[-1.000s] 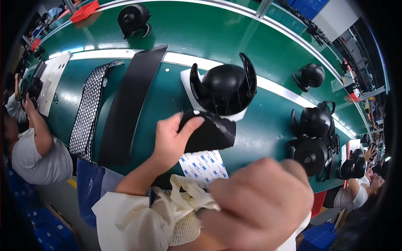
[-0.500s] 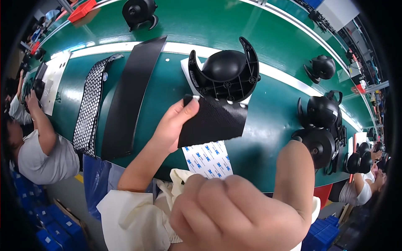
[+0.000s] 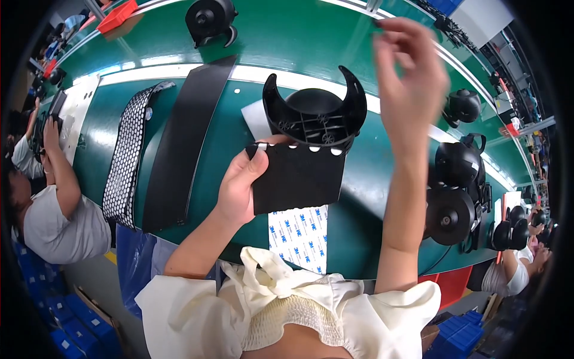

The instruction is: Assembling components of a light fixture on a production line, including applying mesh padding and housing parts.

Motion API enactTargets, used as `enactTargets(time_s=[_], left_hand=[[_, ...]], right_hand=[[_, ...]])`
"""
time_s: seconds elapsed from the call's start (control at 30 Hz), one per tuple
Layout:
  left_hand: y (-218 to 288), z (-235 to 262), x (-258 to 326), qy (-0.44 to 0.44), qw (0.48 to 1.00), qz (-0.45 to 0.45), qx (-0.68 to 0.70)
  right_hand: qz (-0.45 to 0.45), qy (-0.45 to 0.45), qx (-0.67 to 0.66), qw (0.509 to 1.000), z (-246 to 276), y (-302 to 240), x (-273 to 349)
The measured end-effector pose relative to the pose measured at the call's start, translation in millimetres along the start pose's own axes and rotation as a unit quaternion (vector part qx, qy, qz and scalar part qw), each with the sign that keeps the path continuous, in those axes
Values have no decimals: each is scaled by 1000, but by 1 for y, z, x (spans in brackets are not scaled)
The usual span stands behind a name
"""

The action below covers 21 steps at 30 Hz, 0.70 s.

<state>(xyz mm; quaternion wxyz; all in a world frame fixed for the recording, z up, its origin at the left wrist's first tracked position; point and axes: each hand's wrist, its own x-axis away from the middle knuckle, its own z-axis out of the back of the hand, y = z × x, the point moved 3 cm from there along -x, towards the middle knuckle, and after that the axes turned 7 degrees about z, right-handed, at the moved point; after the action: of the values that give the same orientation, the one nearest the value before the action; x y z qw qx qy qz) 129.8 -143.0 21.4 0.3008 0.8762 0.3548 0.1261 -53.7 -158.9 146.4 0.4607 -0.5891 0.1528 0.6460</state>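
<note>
My left hand [image 3: 239, 182] pinches the left edge of a black flexible sheet [image 3: 299, 182], thumb on top. The sheet's upper edge has several white rounded spots. Just beyond it, a black plastic part with two curved horns [image 3: 315, 119] rests on the table, its ribbed underside towards me. Adhesive backing paper [image 3: 299, 242], white with blue print, sticks out below the sheet. High at the right, clear of the sheet, my right hand [image 3: 412, 78] is smeared by motion. Its fingers look curled, and a small dark spot shows at one tip; whether it holds anything is unclear.
Left on the green table [image 3: 230, 125] lie a long black panel [image 3: 185, 143] and a honeycomb-perforated strip [image 3: 127, 155]. Several round black units [image 3: 457, 161] crowd the right side. Another black unit [image 3: 209, 21] stands on the far conveyor. Co-workers sit at both sides.
My right hand has swung from close in front of me, low in the picture, to far up at the right. The sheet in my left hand has tilted and now looks flatter.
</note>
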Motion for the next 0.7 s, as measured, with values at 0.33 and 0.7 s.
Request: enactTargets(time_s=[0.33, 0.7], left_hand=[[-3, 18, 11, 43, 986, -30, -157], [-8, -3, 12, -49, 971, 40, -230]], right_hand=[[-299, -81, -445, 840, -38, 23, 39], [-390, -236, -294, 840, -14, 20, 51]])
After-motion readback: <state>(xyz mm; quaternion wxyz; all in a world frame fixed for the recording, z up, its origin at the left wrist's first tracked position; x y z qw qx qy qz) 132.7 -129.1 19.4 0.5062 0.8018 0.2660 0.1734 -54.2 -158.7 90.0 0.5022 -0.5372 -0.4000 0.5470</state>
